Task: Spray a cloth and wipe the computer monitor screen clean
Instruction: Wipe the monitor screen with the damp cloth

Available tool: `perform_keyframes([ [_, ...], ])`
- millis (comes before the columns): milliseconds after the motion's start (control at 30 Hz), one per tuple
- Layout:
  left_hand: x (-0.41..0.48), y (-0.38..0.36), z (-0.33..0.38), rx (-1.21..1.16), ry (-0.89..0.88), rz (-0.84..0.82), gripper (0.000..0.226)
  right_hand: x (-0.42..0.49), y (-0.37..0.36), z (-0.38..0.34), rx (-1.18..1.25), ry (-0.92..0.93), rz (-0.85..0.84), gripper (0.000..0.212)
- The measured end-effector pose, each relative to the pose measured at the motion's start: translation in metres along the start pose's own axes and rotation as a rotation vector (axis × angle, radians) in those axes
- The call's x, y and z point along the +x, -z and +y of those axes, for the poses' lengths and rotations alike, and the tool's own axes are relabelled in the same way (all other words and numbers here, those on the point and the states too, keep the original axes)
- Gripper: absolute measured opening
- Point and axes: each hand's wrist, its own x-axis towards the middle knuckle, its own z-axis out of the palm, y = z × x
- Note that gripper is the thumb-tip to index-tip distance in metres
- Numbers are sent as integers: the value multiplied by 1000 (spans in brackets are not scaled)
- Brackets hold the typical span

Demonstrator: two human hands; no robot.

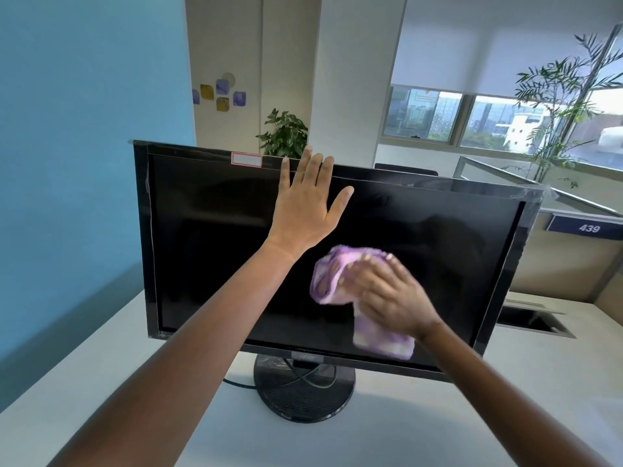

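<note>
Cloth against your fingers: your right hand (391,298) lies flat on the fuzzy lilac-and-white microfibre cloth (337,281) and presses it to the dark screen; one bunch of the cloth sticks out past your fingertips to the upper left, and a second flap hangs below your palm towards the lower bezel; your fingers are spread over the cloth rather than curled round it, though blur hides the thumb

Left hand: your left hand (306,203) is flat and open, fingers apart, palm on the upper middle of the screen, fingertips reaching over the top bezel

Cloth's place: on the lower right-of-centre part of the screen, below and to the right of your left wrist

Cloth's look: crumpled, soft pile, pale purple with whitish patches; smeared by motion blur

Cloth's lie: its long axis runs from the upper left down to the lower right, with the lower end near the bottom bezel

Monitor: the black flat-panel computer monitor (209,251) is switched off, glossy, with plastic film along its bezel and a small red-edged white sticker (246,160) on the top edge; it stands on a round black base (305,392) near the back edge of the white desk (101,382), with a black cable (236,384) running out to the left of the base
</note>
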Motion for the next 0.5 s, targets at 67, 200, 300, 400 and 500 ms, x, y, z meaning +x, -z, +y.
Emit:
perform_keyframes([
  [67,1,-1,5,-21,-6,-7,61,3,10,31,13,-182,55,30],
  [200,3,-4,16,-41,-11,-16,62,-1,24,69,11,-652,194,41],
  [300,2,-5,20,-34,-16,-7,63,0,23,57,86,-925,280,50],
  [400,1,-8,19,-6,-9,0,64,2,15,24,134,-920,260,54],
  [500,0,-10,19,3,-3,2,64,-11,1,-15,158,-677,165,51],
])
